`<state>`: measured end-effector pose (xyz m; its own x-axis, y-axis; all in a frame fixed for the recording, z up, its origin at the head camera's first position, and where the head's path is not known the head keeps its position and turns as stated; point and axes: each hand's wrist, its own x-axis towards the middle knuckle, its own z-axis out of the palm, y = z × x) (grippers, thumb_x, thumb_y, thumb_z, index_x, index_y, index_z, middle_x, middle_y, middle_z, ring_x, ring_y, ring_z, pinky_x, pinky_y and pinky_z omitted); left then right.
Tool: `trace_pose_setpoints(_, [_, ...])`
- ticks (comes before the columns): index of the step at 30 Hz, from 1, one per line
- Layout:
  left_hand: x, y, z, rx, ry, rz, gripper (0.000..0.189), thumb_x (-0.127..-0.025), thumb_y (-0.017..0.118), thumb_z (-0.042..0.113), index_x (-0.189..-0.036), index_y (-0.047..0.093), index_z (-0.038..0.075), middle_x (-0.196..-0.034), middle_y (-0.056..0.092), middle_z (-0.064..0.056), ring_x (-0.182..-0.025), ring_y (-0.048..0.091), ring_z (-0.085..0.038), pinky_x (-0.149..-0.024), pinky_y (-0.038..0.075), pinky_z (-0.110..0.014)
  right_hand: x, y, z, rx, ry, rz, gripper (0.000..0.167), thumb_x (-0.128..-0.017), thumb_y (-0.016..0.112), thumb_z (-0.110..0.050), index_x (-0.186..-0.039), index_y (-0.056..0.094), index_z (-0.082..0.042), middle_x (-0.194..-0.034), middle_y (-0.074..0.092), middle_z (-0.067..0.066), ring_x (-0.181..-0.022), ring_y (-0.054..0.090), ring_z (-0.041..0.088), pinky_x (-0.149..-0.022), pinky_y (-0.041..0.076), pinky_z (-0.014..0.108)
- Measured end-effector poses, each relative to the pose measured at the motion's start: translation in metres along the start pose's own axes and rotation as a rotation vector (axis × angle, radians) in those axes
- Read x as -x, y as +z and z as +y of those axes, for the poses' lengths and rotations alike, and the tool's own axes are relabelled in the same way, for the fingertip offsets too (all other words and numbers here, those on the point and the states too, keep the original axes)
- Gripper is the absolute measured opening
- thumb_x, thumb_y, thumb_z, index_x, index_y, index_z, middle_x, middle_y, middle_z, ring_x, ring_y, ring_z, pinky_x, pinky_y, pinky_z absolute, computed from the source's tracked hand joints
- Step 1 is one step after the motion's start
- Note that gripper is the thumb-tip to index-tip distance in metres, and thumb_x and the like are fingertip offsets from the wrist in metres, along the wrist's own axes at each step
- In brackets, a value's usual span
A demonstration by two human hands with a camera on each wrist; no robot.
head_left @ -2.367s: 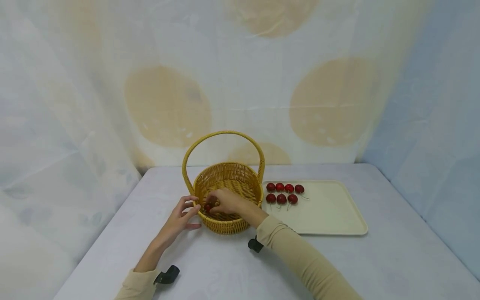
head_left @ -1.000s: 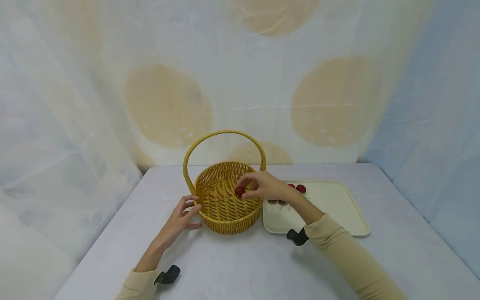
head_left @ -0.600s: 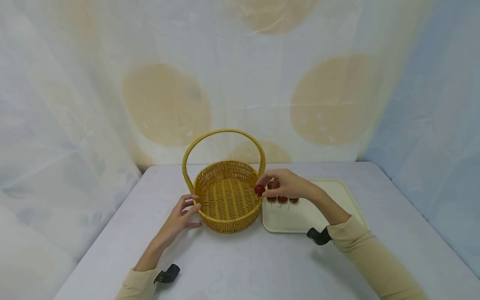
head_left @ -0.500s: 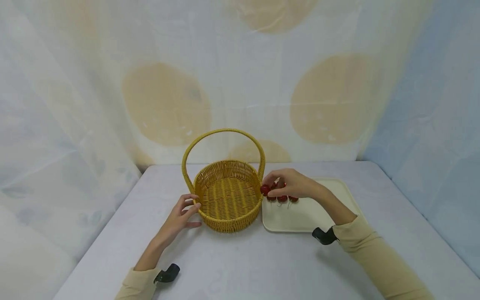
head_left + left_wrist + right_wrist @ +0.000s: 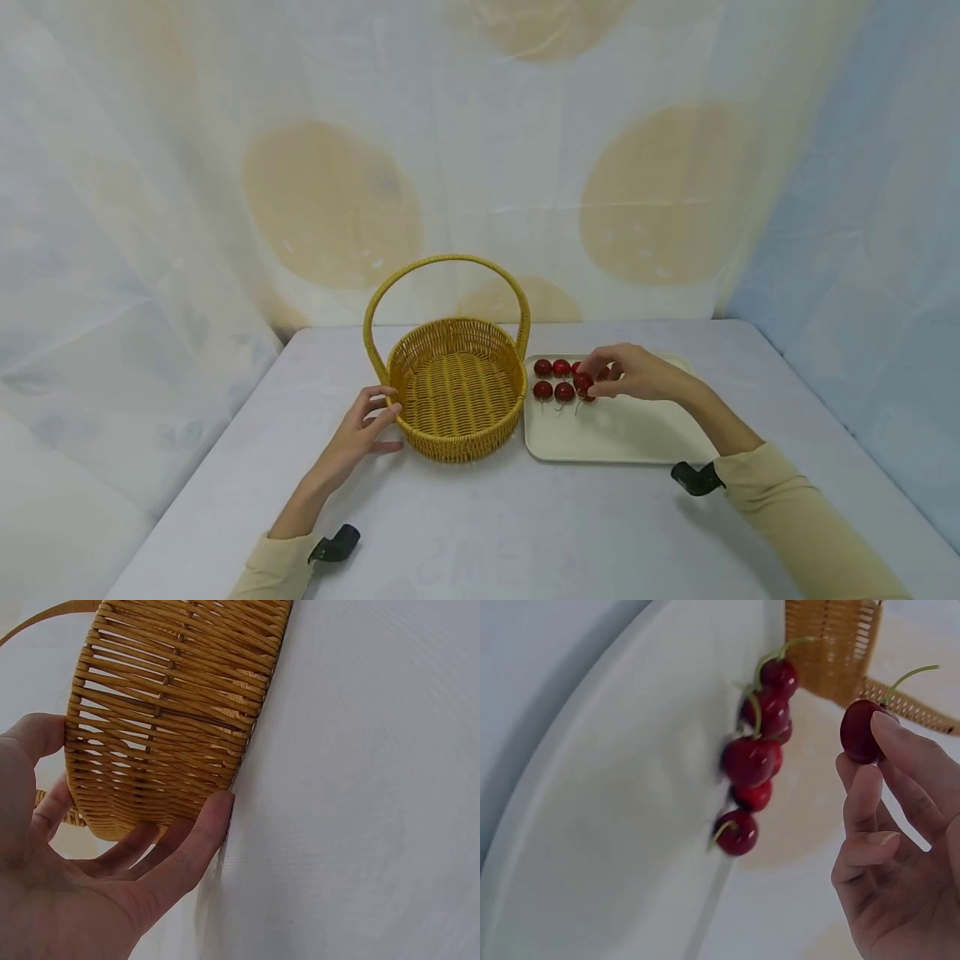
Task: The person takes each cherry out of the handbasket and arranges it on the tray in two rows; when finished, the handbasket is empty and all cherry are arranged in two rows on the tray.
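My right hand pinches a dark red cherry between thumb and fingertips, its green stem sticking up in the right wrist view. It hovers over the cream tray, by two rows of cherries; the hand partly covers the right end of those rows. Left of the tray stands a round yellow wicker basket with a tall arched handle; no cherry shows inside. My left hand rests against the basket's left side, thumb at the rim and fingers spread along the outer wall.
A white cloth covers the table. Patterned curtains hang behind it and on both sides. The basket's right side sits close to the tray's left edge. A black wrist camera juts from each sleeve.
My right hand has lifted the cherry out of the basket and carried it right, over the tray. The left hand and the basket stay in place.
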<state>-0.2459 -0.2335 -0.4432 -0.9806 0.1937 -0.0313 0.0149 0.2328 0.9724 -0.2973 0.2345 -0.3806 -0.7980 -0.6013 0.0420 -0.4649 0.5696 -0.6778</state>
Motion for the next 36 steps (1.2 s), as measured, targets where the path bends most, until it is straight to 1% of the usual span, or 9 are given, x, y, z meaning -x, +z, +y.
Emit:
trace_pose_setpoints(4, [0.0, 0.001, 0.001, -0.001, 0.001, 0.001, 0.051, -0.097, 0.059, 0.039, -0.138, 0.035, 0.02, -0.148, 0.03, -0.017, -0.134, 0.044, -0.044, -0.081, 0.062, -0.046, 0.009, -0.005, 0.014, -0.007, 0.02, 0.002, 0.032, -0.09, 0.071, -0.017, -0.119, 0.064, -0.004, -0.111, 0.068, 0.013, -0.089, 0.065, 0.024, -0.069, 0.057, 0.026])
trace_pose_setpoints(9, [0.0, 0.001, 0.002, 0.0, 0.0, 0.002, 0.052, -0.097, 0.06, 0.04, -0.138, 0.036, 0.02, -0.149, 0.03, -0.017, -0.134, 0.044, -0.044, -0.081, 0.062, -0.046, 0.015, -0.008, 0.032, -0.022, 0.064, -0.012, 0.034, -0.091, 0.07, -0.017, -0.121, 0.063, -0.003, -0.113, 0.067, 0.018, -0.08, 0.068, 0.029, -0.057, 0.054, 0.03])
trace_pose_setpoints(11, [0.0, 0.001, 0.002, 0.001, 0.002, 0.001, 0.053, -0.097, 0.06, 0.039, -0.139, 0.035, 0.019, -0.149, 0.03, -0.017, -0.134, 0.044, -0.044, -0.081, 0.062, -0.047, 0.016, -0.008, 0.038, -0.014, 0.082, -0.017, 0.034, -0.091, 0.071, -0.017, -0.121, 0.063, -0.003, -0.112, 0.068, 0.018, -0.079, 0.068, 0.027, -0.055, 0.053, 0.032])
trace_pose_setpoints(15, [0.0, 0.001, 0.003, 0.004, 0.005, 0.001, 0.055, -0.097, 0.059, 0.039, -0.14, 0.034, 0.017, -0.148, 0.03, -0.017, -0.134, 0.044, -0.044, -0.08, 0.062, -0.047, 0.016, -0.007, 0.046, 0.022, 0.097, -0.027, 0.034, -0.09, 0.072, -0.018, -0.119, 0.063, -0.003, -0.11, 0.069, 0.015, -0.082, 0.068, 0.022, -0.062, 0.058, 0.037])
trace_pose_setpoints(18, [0.0, 0.001, 0.003, 0.004, 0.001, 0.005, 0.054, -0.097, 0.06, 0.039, -0.14, 0.034, 0.018, -0.148, 0.03, -0.016, -0.133, 0.044, -0.043, -0.08, 0.062, -0.047, 0.015, -0.005, 0.05, 0.045, 0.091, -0.025, 0.034, -0.089, 0.072, -0.017, -0.118, 0.063, -0.003, -0.108, 0.069, 0.015, -0.085, 0.067, 0.02, -0.065, 0.059, 0.033])
trace_pose_setpoints(24, [0.0, 0.001, 0.002, 0.006, -0.002, 0.005, 0.049, -0.098, 0.059, 0.038, -0.137, 0.036, 0.021, -0.148, 0.031, -0.015, -0.133, 0.045, -0.041, -0.081, 0.062, -0.047, 0.013, -0.003, 0.052, 0.065, 0.068, -0.013, 0.033, -0.088, 0.072, -0.011, -0.117, 0.064, 0.001, -0.106, 0.069, 0.016, -0.089, 0.067, 0.024, -0.064, 0.058, 0.026])
trace_pose_setpoints(26, [0.0, 0.001, 0.001, 0.004, 0.001, 0.002, 0.048, -0.098, 0.059, 0.038, -0.136, 0.036, 0.022, -0.148, 0.031, -0.015, -0.133, 0.045, -0.042, -0.081, 0.062, -0.047, 0.012, -0.003, 0.052, 0.069, 0.058, -0.014, 0.033, -0.088, 0.072, -0.01, -0.117, 0.063, 0.002, -0.106, 0.068, 0.018, -0.09, 0.066, 0.026, -0.063, 0.058, 0.026])
trace_pose_setpoints(32, [0.0, 0.0, 0.0, 0.001, -0.002, 0.003, 0.049, -0.098, 0.059, 0.039, -0.137, 0.036, 0.021, -0.148, 0.031, -0.015, -0.133, 0.045, -0.042, -0.082, 0.061, -0.047, 0.01, -0.001, 0.054, 0.064, 0.076, -0.023, 0.033, -0.087, 0.072, -0.007, -0.118, 0.063, 0.003, -0.106, 0.068, 0.019, -0.082, 0.067, 0.023, -0.062, 0.059, 0.029])
trace_pose_setpoints(36, [-0.001, 0.0, 0.0, 0.0, -0.004, -0.002, 0.05, -0.098, 0.059, 0.039, -0.138, 0.036, 0.02, -0.148, 0.032, -0.015, -0.133, 0.045, -0.042, -0.082, 0.061, -0.047, 0.009, 0.002, 0.057, 0.075, 0.082, -0.015, 0.033, -0.087, 0.072, -0.007, -0.117, 0.064, 0.002, -0.105, 0.068, 0.017, -0.086, 0.065, 0.023, -0.064, 0.057, 0.027])
